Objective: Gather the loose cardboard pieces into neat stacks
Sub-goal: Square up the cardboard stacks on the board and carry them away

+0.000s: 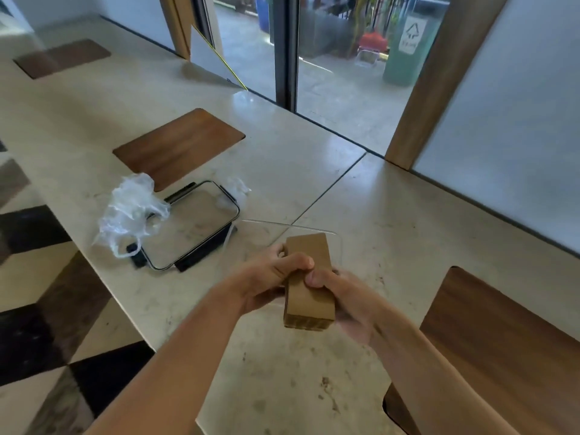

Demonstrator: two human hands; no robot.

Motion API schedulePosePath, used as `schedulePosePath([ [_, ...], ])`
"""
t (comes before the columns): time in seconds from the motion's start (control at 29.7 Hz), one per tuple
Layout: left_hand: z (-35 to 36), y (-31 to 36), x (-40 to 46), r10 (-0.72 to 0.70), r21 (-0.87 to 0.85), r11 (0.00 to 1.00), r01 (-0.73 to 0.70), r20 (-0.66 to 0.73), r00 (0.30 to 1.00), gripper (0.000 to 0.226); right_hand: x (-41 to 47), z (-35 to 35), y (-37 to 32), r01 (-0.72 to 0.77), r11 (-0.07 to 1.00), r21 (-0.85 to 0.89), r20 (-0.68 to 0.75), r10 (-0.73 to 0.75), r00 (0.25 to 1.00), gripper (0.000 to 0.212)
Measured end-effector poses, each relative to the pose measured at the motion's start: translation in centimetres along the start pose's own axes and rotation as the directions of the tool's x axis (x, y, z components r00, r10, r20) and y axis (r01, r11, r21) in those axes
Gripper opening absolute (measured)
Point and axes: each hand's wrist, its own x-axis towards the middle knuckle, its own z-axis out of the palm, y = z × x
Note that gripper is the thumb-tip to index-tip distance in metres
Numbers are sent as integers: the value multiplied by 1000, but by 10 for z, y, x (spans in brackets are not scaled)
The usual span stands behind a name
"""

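Pale stone counter (392,230) beside glass doors: left hand (276,277) and right hand (342,296) clamp cardboard stack (309,277) at frame centre, squaring edges. Clear lid (191,224), crumpled plastic (131,211) at 10 o'clock. Next, likely: set stack down flat.

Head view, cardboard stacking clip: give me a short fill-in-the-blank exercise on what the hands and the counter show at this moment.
1. The cardboard stack is gripped by ____ hands, the left hand and the right hand.
2. The crumpled plastic bag lies on the counter to the ____ of the stack.
3. The color of the cardboard is ____.
4. The bin seen through the glass is ____ in color.

Missing words: both; left; brown; green
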Motion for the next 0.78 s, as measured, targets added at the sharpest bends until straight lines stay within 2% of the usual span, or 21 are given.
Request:
schedulePosePath([
  [0.1, -27, 4, 7, 30, -48, 998, -32, -39, 999, 84, 23, 17, -11, -17, 998, 60, 1, 17, 1000, 58],
  [0.17, -49, 4, 13, 65, -109, 991, -82, -153, 986, 78, 44, 24, -14, -30, 991, 129, -27, 33, 999, 59],
  [0.2, -52, 2, 12, 112, -107, 984, -145, -267, 957, 73, 48, 21, -14, -33, 985, 170, -61, 44, 997, 57],
  [0.24, -66, -2, 14, 183, -57, 973, -226, -414, 892, 67, 63, 26, -15, -47, 977, 206, -87, 67, 994, 49],
  [0.3, -85, -12, 13, 324, 152, 941, -302, -662, 676, 51, 81, 31, -13, -76, 970, 229, -124, 107, 986, 31],
  [0.34, -92, -19, 12, 336, 212, 940, -269, -721, 606, 44, 87, 35, -12, -90, 972, 216, -130, 120, 984, 25],
  [0.37, -102, -25, 16, 303, 208, 952, -225, -744, 595, 40, 97, 42, -10, -105, 974, 203, -114, 130, 985, 22],
  [0.4, -106, -31, 19, 235, 145, 971, -192, -739, 632, 38, 103, 46, -8, -107, 976, 187, -110, 129, 985, 23],
  [0.47, -114, -42, 26, 80, -69, 984, -164, -650, 756, 43, 119, 57, -3, -106, 982, 158, -90, 121, 989, 29],
  [0.54, -119, -49, 32, 21, -197, 967, -160, -567, 824, 53, 133, 67, 2, -95, 989, 117, -86, 106, 991, 38],
  [0.71, -136, -55, 38, 14, -264, 953, -151, -458, 889, 63, 158, 90, 19, -94, 996, -3, -158, 92, 983, 48],
  [0.78, -140, -54, 40, 13, -254, 958, -132, -423, 906, 64, 160, 95, 22, -87, 996, -11, -185, 84, 979, 61],
])
